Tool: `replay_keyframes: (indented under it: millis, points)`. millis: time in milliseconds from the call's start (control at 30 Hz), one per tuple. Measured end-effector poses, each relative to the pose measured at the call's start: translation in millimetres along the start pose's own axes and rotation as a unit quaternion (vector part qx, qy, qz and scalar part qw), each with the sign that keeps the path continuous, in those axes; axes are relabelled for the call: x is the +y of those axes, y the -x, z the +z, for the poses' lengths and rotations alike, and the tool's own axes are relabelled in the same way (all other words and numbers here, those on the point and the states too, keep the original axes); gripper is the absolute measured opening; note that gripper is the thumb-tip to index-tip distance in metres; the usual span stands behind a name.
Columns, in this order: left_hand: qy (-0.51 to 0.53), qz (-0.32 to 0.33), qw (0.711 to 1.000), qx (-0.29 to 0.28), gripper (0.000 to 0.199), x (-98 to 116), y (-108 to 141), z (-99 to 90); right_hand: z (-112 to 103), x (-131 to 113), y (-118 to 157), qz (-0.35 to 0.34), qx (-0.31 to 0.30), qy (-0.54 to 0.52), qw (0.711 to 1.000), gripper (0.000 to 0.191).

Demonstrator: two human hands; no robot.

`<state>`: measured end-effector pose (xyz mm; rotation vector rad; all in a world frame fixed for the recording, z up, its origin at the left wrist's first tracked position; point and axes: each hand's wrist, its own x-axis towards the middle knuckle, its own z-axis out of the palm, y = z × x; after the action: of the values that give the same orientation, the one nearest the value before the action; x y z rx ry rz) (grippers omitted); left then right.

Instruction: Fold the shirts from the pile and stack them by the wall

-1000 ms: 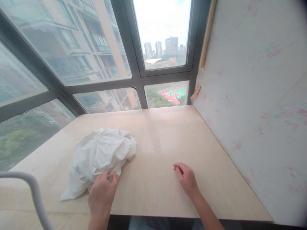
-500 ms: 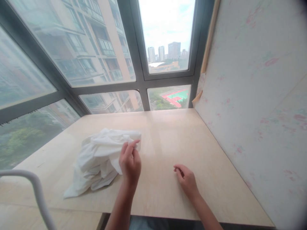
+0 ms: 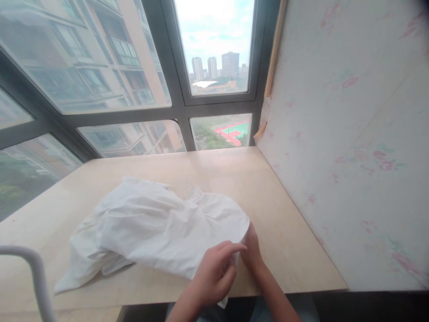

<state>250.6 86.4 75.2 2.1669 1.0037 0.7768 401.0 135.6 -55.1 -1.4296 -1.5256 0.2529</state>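
A crumpled white cloth (image 3: 161, 223) lies across the light wooden tabletop (image 3: 228, 167), its right end lifted toward the near edge. My left hand (image 3: 217, 268) is closed on the cloth's near right corner, with the index finger pointing right; a small bit of cloth hangs below it. My right hand (image 3: 250, 246) is just beyond and to the right, at the cloth's right edge. Its fingers are largely hidden behind the cloth and my left hand, so their grip is unclear.
Grey-framed windows (image 3: 216, 109) rise behind the tabletop. A patterned wall (image 3: 335, 134) borders the right side. At the lower left stands a curved white tube (image 3: 36, 273). My legs show below the near edge.
The cloth has been drawn out to the right and toward me. My left hand has moved down and right with it; my right hand has come to the cloth's edge. The view has shifted right.
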Motion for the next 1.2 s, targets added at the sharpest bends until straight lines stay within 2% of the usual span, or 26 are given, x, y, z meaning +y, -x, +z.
replay_keyframes:
  millis: [167,300,400,500,633,667,733,833,900,967,1100,1200]
  points:
    - [-0.09,-0.111,0.987,0.072,0.034,-30.8,35.5,-39.0,-2.0,-5.4,-2.9,0.011,-0.028,0.068,0.997,0.021]
    - [-0.178,-0.241,0.949,0.097,0.047,-63.1,60.1,-71.3,-9.5,-13.5,-7.6,-0.038,-0.06,0.143,0.987,0.024]
    - [-0.206,-0.277,0.932,0.113,0.052,-71.3,71.7,-84.0,-18.0,-17.6,-10.6,-0.062,-0.067,0.188,0.978,0.021]
    - [-0.18,-0.28,0.937,0.111,0.044,-67.7,73.3,-81.5,-24.0,-18.3,-15.4,-0.054,-0.049,0.2,0.977,0.019]
    - [-0.078,-0.296,0.945,0.112,0.037,-62.2,64.7,-70.9,-27.7,-9.0,-29.2,-0.054,-0.002,0.179,0.982,0.011]
    - [-0.045,-0.292,0.949,0.114,0.037,-62.3,62.2,-68.9,-28.2,-5.0,-33.5,-0.051,0.008,0.172,0.984,0.012]
    - [0.007,-0.282,0.952,0.123,0.039,-64.8,58.5,-65.2,-28.0,3.2,-41.0,-0.044,0.014,0.151,0.988,0.027]
    - [0.029,-0.296,0.94,0.169,0.04,-73.0,56.2,-58.2,-24.0,10.9,-46.9,-0.037,-0.019,0.094,0.995,0.025]
    - [0.033,-0.312,0.926,0.209,0.04,-78.8,56.2,-53.9,-20.4,10.7,-47.7,-0.039,-0.054,0.035,0.997,0.021]
    - [0.036,-0.322,0.918,0.226,0.042,-83.0,56.5,-52.4,-18.7,7.0,-47.9,-0.035,-0.085,-0.031,0.995,0.022]
    - [0.014,-0.312,0.935,0.171,0.042,-85.1,57.2,-60.8,-24.7,-3.7,-52.8,0.022,-0.116,-0.121,0.986,0.03]
    - [0.005,-0.278,0.953,0.117,0.061,-83.8,57.4,-71.9,-34.3,-10.3,-62.5,0.043,-0.114,-0.121,0.985,0.026]
